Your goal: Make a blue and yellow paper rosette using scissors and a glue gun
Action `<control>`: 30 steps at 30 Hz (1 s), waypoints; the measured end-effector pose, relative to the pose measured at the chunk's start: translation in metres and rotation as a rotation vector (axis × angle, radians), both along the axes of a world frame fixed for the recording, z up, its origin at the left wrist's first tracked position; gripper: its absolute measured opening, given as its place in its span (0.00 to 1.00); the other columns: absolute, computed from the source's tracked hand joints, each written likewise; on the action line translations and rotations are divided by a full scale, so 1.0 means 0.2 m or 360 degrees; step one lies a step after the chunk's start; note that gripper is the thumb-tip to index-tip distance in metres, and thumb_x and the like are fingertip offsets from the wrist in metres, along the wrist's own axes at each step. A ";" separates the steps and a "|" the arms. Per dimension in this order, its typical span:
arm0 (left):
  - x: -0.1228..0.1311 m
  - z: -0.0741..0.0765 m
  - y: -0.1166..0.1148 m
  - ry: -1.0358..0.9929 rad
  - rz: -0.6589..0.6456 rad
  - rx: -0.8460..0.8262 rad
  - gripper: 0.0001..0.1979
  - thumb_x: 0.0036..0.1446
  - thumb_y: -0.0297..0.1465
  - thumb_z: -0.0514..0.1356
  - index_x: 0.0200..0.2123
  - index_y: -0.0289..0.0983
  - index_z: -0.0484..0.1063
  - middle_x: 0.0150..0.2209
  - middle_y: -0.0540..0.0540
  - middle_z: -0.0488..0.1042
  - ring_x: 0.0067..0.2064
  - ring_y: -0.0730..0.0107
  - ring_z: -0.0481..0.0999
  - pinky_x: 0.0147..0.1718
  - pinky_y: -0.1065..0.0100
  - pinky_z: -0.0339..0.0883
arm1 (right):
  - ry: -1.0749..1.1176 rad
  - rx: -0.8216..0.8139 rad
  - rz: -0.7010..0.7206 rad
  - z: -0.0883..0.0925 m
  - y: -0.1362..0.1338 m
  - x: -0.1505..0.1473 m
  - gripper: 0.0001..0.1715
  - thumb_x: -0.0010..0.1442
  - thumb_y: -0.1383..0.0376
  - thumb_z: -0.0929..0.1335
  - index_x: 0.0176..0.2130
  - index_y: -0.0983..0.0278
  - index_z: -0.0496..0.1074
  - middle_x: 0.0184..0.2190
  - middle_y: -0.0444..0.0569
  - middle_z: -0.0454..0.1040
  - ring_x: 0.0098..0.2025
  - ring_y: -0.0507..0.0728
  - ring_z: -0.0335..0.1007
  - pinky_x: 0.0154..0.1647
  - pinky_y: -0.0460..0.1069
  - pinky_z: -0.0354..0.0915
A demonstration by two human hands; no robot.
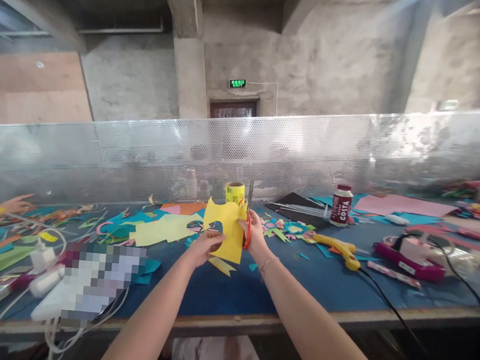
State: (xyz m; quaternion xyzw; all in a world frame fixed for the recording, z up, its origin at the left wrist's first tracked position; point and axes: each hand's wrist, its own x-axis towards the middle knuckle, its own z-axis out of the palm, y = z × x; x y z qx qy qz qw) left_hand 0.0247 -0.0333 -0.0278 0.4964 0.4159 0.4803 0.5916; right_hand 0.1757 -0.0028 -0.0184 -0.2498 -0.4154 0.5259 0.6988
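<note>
My left hand [205,248] pinches the lower left part of a yellow sheet of paper [231,241], which has a rounded piece cut out of its left side. My right hand [255,233] is closed round red-handled scissors [248,231], their blades pointing up beside the sheet's right edge; fingers of this hand also touch the paper. Behind the sheet stands a yellow roll of tape [234,192], partly covered by it. A notched yellow paper strip [222,266] lies on the blue table [229,299] below my hands.
Left are pale yellow paper [162,230], a pixelated device with white cables, and another person's hand [18,204]. Right are paper flowers [294,228], a brown bottle [341,207], a yellow glue gun [338,249] with a black cord, and a purple power strip [409,262]. A perforated metal screen [243,146] stands behind.
</note>
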 end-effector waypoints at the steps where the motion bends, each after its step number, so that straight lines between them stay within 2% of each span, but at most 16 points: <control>1: 0.00 -0.01 -0.01 0.0041 -0.0056 -0.0008 0.19 0.32 0.37 0.71 0.28 0.34 0.72 0.20 0.51 0.69 0.21 0.75 0.68 0.20 0.72 0.64 | -0.0014 0.0008 -0.0004 0.00 0.00 0.00 0.29 0.34 0.65 0.72 0.38 0.57 0.61 0.30 0.43 0.72 0.34 0.58 0.73 0.29 0.50 0.69; 3: 0.00 -0.01 -0.02 0.0101 -0.0131 -0.0033 0.18 0.32 0.35 0.72 0.29 0.35 0.72 0.24 0.48 0.72 0.25 0.71 0.72 0.23 0.70 0.67 | -0.0028 0.0019 -0.0009 0.00 0.00 0.00 0.28 0.35 0.65 0.71 0.39 0.57 0.61 0.31 0.43 0.73 0.33 0.57 0.73 0.28 0.49 0.69; 6: 0.01 -0.02 -0.03 0.0184 -0.0116 -0.0009 0.16 0.34 0.34 0.71 0.28 0.36 0.72 0.28 0.46 0.74 0.29 0.66 0.74 0.24 0.68 0.69 | -0.0017 0.0028 -0.0005 -0.01 0.00 0.00 0.28 0.35 0.65 0.71 0.38 0.57 0.61 0.30 0.42 0.72 0.29 0.54 0.72 0.27 0.48 0.68; 10: 0.01 -0.02 0.00 0.0141 -0.0033 0.0093 0.13 0.37 0.35 0.69 0.26 0.37 0.69 0.28 0.46 0.74 0.26 0.69 0.74 0.22 0.69 0.69 | -0.0153 0.0022 -0.0081 -0.01 0.02 0.00 0.27 0.37 0.62 0.72 0.38 0.58 0.61 0.27 0.40 0.70 0.24 0.51 0.68 0.23 0.46 0.64; 12: 0.00 -0.01 0.03 0.0018 0.0183 0.0195 0.14 0.41 0.36 0.67 0.26 0.37 0.66 0.27 0.48 0.72 0.23 0.73 0.72 0.21 0.71 0.67 | -0.0310 0.0000 -0.0152 -0.02 0.04 0.00 0.25 0.38 0.60 0.72 0.37 0.58 0.62 0.26 0.39 0.69 0.24 0.50 0.66 0.22 0.45 0.62; 16: -0.08 0.01 0.10 -0.0204 0.0849 0.0341 0.14 0.48 0.38 0.61 0.28 0.38 0.58 0.24 0.53 0.68 0.20 0.78 0.69 0.20 0.74 0.64 | -0.0702 0.0018 -0.0135 -0.05 0.06 -0.02 0.19 0.42 0.56 0.71 0.31 0.59 0.63 0.24 0.40 0.68 0.27 0.51 0.66 0.26 0.45 0.62; 19: -0.12 0.03 0.12 -0.0251 0.1088 0.0488 0.14 0.51 0.39 0.57 0.28 0.39 0.54 0.20 0.57 0.62 0.16 0.80 0.64 0.16 0.76 0.58 | -0.1103 0.0114 -0.0150 -0.08 0.03 -0.04 0.18 0.43 0.54 0.71 0.31 0.59 0.64 0.23 0.39 0.67 0.26 0.51 0.64 0.27 0.46 0.61; 23: -0.12 0.03 0.11 -0.0233 0.1115 0.0620 0.16 0.53 0.39 0.57 0.26 0.40 0.50 0.18 0.59 0.55 0.14 0.82 0.57 0.15 0.75 0.51 | -0.1506 0.0311 -0.0160 -0.09 -0.03 -0.05 0.20 0.42 0.53 0.72 0.33 0.59 0.66 0.23 0.39 0.67 0.26 0.51 0.61 0.29 0.47 0.59; 27: -0.10 0.04 0.10 -0.0217 0.1035 0.0709 0.16 0.51 0.40 0.59 0.27 0.40 0.53 0.19 0.58 0.57 0.15 0.82 0.57 0.15 0.75 0.51 | -0.1593 0.0372 -0.0137 -0.08 -0.06 -0.06 0.19 0.44 0.52 0.70 0.32 0.60 0.66 0.23 0.38 0.66 0.26 0.51 0.60 0.29 0.47 0.59; 30: -0.09 0.04 0.10 -0.0218 0.0990 0.0698 0.17 0.50 0.40 0.60 0.26 0.40 0.52 0.18 0.59 0.55 0.15 0.82 0.56 0.15 0.74 0.50 | -0.1579 0.0352 -0.0134 -0.09 -0.05 -0.06 0.18 0.45 0.52 0.70 0.31 0.60 0.65 0.22 0.39 0.65 0.25 0.51 0.59 0.29 0.48 0.58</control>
